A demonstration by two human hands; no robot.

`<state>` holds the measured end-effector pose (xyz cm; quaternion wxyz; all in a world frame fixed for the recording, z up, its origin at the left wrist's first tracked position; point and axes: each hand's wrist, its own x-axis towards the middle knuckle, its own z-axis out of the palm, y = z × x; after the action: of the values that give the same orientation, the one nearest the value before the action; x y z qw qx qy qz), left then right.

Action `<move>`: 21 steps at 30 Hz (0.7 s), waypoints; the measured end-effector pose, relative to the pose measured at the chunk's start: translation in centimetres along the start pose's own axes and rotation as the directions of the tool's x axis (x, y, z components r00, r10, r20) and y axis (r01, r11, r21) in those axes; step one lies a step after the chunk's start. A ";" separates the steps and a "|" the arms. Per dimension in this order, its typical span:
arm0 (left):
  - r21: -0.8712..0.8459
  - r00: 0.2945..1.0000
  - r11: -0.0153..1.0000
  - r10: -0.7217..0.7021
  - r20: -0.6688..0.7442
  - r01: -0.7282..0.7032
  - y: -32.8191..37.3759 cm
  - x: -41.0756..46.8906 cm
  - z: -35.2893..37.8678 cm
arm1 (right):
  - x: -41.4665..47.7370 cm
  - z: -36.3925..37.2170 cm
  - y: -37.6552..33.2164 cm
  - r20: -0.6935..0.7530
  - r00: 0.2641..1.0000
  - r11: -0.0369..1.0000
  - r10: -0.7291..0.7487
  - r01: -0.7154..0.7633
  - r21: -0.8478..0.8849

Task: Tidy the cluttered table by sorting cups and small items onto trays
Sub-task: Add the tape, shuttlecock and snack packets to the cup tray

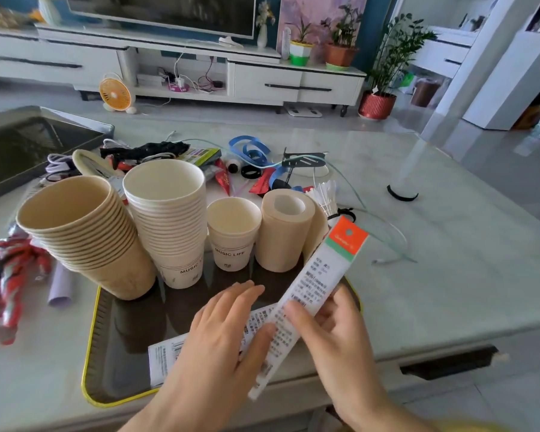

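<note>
Long narrow packet (312,294), white with printed text and an orange-and-green header, held tilted above the near right part of a dark tray (89,353) with a yellow rim. The right hand (340,335) grips the packet's lower half, thumb on its printed face and fingers curled behind. The left hand (222,332) is flat with straight fingers, spread over a second printed packet (166,357) lying on the tray; whether the palm presses it cannot be told.

At the tray's far edge, left to right: a leaning stack of tan paper cups (85,235), an upright stack of white cups (169,219) marked "MUSIC LIFE", a single cup (233,235) with the same mark, and a beige tape roll (282,232) standing on end.

Beyond the tray, on the pale marble table (449,244): a blue ribbon (250,148), a shuttlecock (326,194), cables and small packets. At far left, a red toy figure (10,275) and a second dark tray (19,145).
</note>
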<state>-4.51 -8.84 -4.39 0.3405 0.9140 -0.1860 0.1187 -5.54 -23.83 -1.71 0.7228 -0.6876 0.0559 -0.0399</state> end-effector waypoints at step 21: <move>0.356 0.892 0.933 -0.198 0.406 0.045 -0.7 1.2 -2.0 | 4.1 -3.1 -1.0 -0.006 0.987 0.917 -0.160 0.146 -0.372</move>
<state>-3.33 -7.27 -2.93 0.1355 0.9717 -0.1760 -0.0802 -1.88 -27.46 -0.98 0.5737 -0.8130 0.0215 -0.0973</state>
